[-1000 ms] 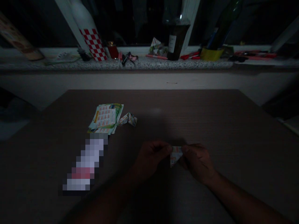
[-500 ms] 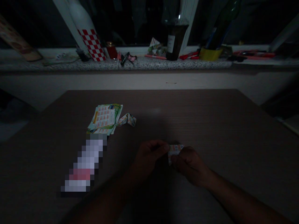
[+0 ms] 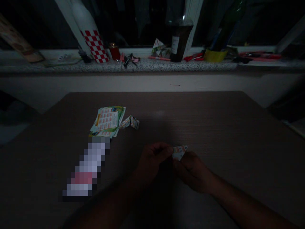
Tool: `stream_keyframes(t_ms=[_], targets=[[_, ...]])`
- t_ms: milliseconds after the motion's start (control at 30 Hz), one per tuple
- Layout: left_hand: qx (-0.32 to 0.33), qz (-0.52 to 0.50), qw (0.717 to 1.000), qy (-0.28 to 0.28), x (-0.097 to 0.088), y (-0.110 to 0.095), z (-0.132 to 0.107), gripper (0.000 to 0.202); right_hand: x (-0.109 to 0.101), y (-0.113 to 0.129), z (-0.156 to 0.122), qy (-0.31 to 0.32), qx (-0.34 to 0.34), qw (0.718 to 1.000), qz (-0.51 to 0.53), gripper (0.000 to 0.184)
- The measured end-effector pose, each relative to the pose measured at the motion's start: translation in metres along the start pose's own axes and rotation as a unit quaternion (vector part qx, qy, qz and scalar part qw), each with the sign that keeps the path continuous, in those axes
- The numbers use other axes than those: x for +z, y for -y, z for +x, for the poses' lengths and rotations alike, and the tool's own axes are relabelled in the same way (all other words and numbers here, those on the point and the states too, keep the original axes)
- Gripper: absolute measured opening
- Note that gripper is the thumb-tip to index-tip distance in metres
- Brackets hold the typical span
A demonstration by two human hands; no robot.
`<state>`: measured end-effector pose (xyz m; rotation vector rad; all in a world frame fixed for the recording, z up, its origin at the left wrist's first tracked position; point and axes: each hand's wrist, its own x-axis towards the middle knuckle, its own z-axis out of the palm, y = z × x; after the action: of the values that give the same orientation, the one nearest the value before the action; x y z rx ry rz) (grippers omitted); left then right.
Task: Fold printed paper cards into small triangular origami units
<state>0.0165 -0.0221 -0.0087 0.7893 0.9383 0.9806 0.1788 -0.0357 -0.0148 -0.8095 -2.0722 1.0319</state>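
A small folded piece of printed paper (image 3: pixel 179 152), roughly triangular, is held just above the table between my two hands. My left hand (image 3: pixel 154 159) pinches its left corner between thumb and fingers. On the lower right edge, my right hand (image 3: pixel 190 170) grips it with thumb and fingers closed. Farther off to the left lies a folded paper piece (image 3: pixel 131 122) with similar print. It touches or nearly touches a stack of printed paper sheets (image 3: pixel 107 121).
A long blurred-out object (image 3: pixel 89 168) lies on the dark table (image 3: pixel 226 127) left of my arms. Behind the table, a stone sill (image 3: pixel 147 66) carries a checkered bottle (image 3: pixel 96 46), a dark labelled container (image 3: pixel 178 43), a green bottle (image 3: pixel 228 27) and small clutter.
My right hand has shifted slightly down, and the paper's lower part is now folded or tucked, showing a more triangular outline. My left hand stays nearly still.
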Motion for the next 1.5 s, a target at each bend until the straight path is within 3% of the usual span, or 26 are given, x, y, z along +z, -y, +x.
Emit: stream_keyframes(t_ms=[400,700,867,1000,1067,1133,1200,1367,1500], targets=[[-0.040,-0.085,0.995,0.012,0.003,-0.001,0.002,0.021,-0.002,0.001,-0.001,-0.003,-0.024,1.000,0.014,0.034],[-0.092,-0.139,0.985,0.050,0.003,-0.009,0.002,0.024,-0.006,-0.005,-0.005,-0.048,0.052,0.991,0.109,0.024],[-0.116,-0.162,0.979,0.045,0.002,-0.008,0.003,0.022,-0.005,-0.003,-0.005,-0.053,0.063,0.988,0.131,0.022],[-0.079,-0.132,0.988,0.021,0.001,-0.005,0.003,0.021,-0.005,-0.004,-0.004,-0.099,0.072,0.989,0.078,0.018],[-0.033,-0.073,0.997,-0.002,0.000,-0.005,0.002,0.019,-0.004,-0.006,-0.003,-0.154,0.079,0.984,0.044,0.003],[0.009,-0.001,1.000,-0.020,0.000,-0.007,0.000,0.017,-0.005,-0.006,-0.001,-0.194,0.072,0.978,0.001,0.020],[0.042,0.053,0.997,-0.029,0.001,-0.010,-0.002,0.017,-0.007,-0.006,-0.001,-0.195,0.032,0.979,-0.059,0.031],[0.063,0.113,0.991,-0.029,0.003,-0.013,-0.004,0.018,-0.015,-0.005,-0.002,-0.159,-0.092,0.964,-0.193,0.032],[0.057,0.114,0.992,-0.025,0.002,-0.009,-0.002,0.020,-0.016,-0.004,-0.002,-0.179,-0.110,0.950,-0.229,0.029]])
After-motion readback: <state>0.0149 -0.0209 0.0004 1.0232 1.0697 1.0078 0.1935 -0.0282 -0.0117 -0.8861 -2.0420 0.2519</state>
